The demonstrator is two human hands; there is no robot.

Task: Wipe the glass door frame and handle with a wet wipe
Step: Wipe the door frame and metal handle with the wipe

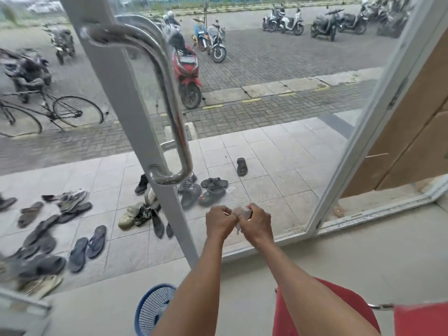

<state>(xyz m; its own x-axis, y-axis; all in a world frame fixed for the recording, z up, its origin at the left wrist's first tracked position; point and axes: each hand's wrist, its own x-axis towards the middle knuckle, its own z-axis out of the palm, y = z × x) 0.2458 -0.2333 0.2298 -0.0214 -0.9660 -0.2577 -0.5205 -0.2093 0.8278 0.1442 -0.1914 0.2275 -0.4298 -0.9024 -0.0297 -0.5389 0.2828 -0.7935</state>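
A glass door with a white frame (126, 105) stands ahead of me, its upright running from top left down to the floor. A curved chrome handle (169, 93) is fixed to that upright. Low in front of the glass, my left hand (219, 223) and my right hand (258, 224) are together, both pinching a small pale wet wipe (241, 213) between the fingers. The wipe is crumpled and partly hidden by my fingers. Both hands are well below the handle and to the right of the upright.
A blue perforated basket (150, 309) sits on the floor by my left arm, and a red seat (339, 311) is under my right arm. Through the glass lie several sandals and shoes (80, 248) on tiles, with parked scooters (186, 69) beyond. A second white frame (363, 141) stands at the right.
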